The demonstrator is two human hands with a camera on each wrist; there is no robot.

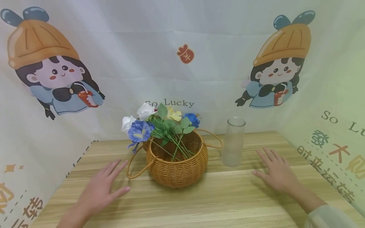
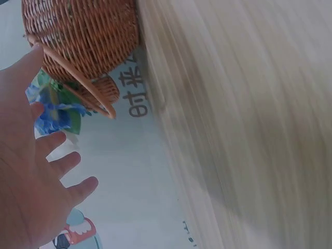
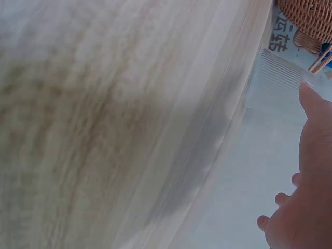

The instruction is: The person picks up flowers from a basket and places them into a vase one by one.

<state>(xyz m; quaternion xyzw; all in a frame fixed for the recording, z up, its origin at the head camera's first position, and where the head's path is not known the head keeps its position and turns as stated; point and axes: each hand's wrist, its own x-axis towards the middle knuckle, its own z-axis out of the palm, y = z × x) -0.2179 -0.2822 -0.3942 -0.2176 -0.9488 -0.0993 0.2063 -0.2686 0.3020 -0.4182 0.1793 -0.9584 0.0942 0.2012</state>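
A round wicker basket [image 1: 177, 172] [image 2: 83, 31] [image 3: 311, 18] with two handles stands on the wooden table. Artificial flowers lean in it: white roses [image 1: 146, 111], a blue-purple bloom [image 1: 140, 130], a yellow one [image 1: 174, 114] and a blue rose [image 1: 192, 120]. Right of the basket stands an upright clear ribbed glass vase [image 1: 233, 144] [image 3: 277, 85]. The left hand [image 1: 99, 190] [image 2: 26, 161], fingers spread, is left of the basket, holding nothing. With fingers spread and nothing held, the right hand [image 1: 278, 172] [image 3: 311, 181] is to the right of the vase.
The light wooden table [image 1: 182, 209] reaches back to a pale printed cloth [image 1: 142, 57] with cartoon figures and lettering, which also hangs at both sides.
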